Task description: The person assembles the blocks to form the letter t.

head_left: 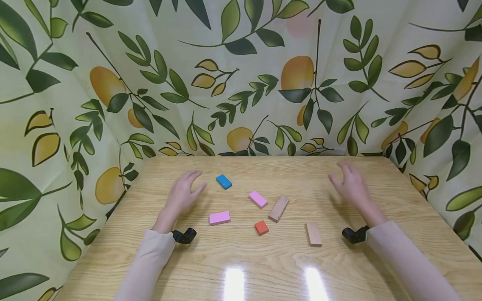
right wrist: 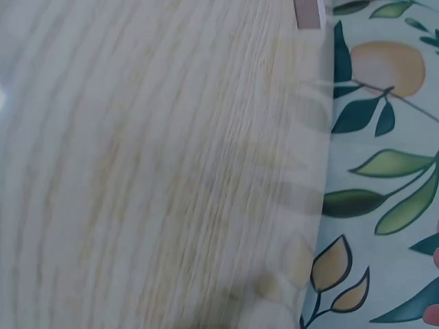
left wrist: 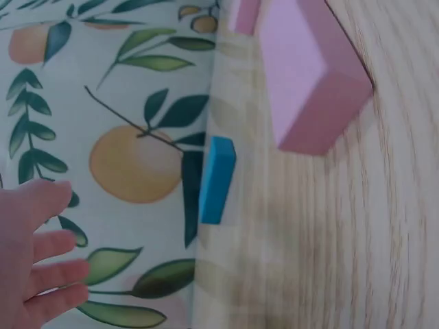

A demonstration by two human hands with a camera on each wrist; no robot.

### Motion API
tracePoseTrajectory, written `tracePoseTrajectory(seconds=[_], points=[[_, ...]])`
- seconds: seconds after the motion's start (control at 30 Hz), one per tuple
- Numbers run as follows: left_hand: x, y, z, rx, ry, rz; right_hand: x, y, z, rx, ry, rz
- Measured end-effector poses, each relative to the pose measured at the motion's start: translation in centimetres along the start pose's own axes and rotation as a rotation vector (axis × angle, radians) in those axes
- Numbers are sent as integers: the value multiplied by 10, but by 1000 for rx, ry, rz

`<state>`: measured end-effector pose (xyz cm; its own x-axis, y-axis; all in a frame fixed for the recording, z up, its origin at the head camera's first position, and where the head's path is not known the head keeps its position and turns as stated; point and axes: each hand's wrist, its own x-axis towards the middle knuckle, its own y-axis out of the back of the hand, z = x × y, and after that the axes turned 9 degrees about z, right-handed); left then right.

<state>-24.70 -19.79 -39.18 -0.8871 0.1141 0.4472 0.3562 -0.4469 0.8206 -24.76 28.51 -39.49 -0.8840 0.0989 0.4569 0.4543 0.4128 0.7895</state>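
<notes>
My left hand [head_left: 183, 191] hovers over the left of the table, fingers relaxed and holding nothing. Nearest to it are a blue block [head_left: 224, 182] and a pink block [head_left: 219, 218]; the left wrist view also shows the blue block [left wrist: 217, 181] beyond a large pink block [left wrist: 312, 75]. On the right, my right hand [head_left: 351, 184] is held over the table with loose fingers and nothing in them. Between the hands lie a second pink block [head_left: 257, 199], a brownish block [head_left: 278, 208], a small red block [head_left: 261, 228] and a beige block [head_left: 314, 233].
The blocks lie flat and apart on a wood-grain table [head_left: 180, 267]. A leaf-and-fruit patterned cloth [head_left: 263, 113] hangs behind the table and along both sides. Black wrist mounts [head_left: 184, 236] sit at both cuffs. Two bright reflections show near the front.
</notes>
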Motion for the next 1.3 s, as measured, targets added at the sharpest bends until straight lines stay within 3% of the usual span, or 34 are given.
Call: tracePoseTrajectory(seconds=[0.33,0.73,1.3], points=[[-9,5,7,-172,-50,-92,-6,2,-10,53,25,-63],[-17,0,12,-240,-127,-171,-13,1,-18,88,76,-99],[-28,-5,9,-336,-153,-325,-29,-3,-34,134,92,-158]])
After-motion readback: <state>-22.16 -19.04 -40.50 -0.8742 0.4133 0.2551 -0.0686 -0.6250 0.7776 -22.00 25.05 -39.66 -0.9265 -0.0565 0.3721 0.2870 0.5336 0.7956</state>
